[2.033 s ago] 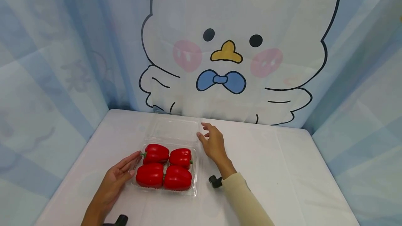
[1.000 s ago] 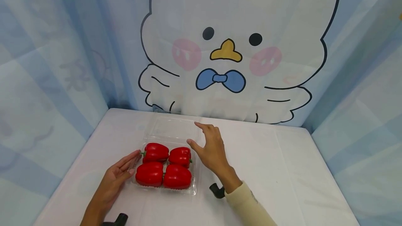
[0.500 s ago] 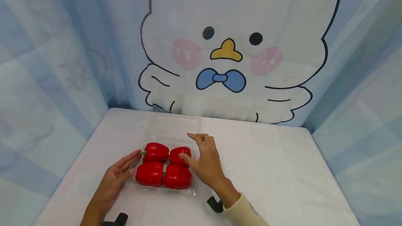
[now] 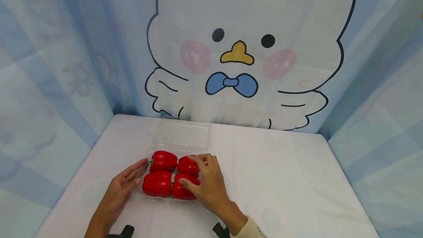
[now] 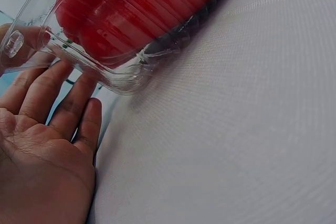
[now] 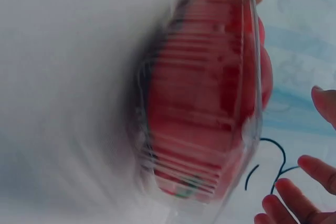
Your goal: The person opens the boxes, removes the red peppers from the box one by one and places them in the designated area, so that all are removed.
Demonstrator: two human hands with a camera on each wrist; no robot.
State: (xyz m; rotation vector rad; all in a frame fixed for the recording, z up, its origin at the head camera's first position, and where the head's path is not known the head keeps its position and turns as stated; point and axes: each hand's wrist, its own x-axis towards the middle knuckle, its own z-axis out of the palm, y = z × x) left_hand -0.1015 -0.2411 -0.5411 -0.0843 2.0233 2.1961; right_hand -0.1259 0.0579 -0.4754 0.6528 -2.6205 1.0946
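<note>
Presently, at lower centre, the left hand (image 4: pixel 120 184), fingers extended, touches the plastic clamshell (image 4: pixel 183 137); the right hand (image 4: pixel 211 183), fingers spread, empty, overhangs red bell peppers (image 4: pixel 187 165).

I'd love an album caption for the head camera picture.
Four red peppers in an open clear box, left hand at one side, right hand poised above the other.

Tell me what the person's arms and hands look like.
The left hand and right hand wear no gloves. A cream sleeve shows on the right forearm; no sleeve shows on the left. A black piece shows beside each wrist.
</note>
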